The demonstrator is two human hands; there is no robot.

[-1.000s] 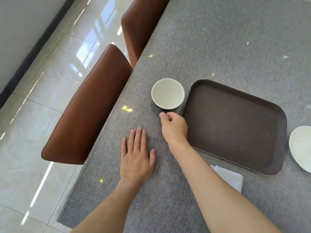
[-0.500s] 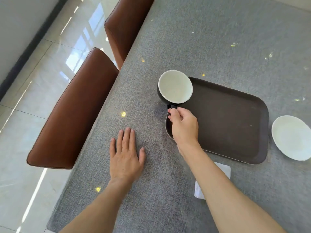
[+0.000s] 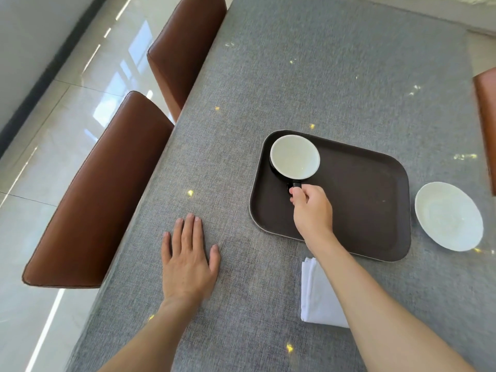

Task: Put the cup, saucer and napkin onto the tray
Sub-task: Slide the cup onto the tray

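Observation:
A dark cup with a white inside is over the far left corner of the dark brown tray. My right hand pinches the cup's black handle from the near side. I cannot tell if the cup rests on the tray or hangs just above it. A white saucer lies on the table just right of the tray. A folded white napkin lies on the table in front of the tray, partly under my right forearm. My left hand lies flat on the table, fingers apart, left of the tray.
The table has a grey woven cloth. Two brown leather chairs stand along its left edge, and part of another chair shows at the right. A glossy tiled floor lies to the left.
My right hand has carried the cup from the table left of the tray to over the tray's far left corner. My left hand has stayed flat on the table.

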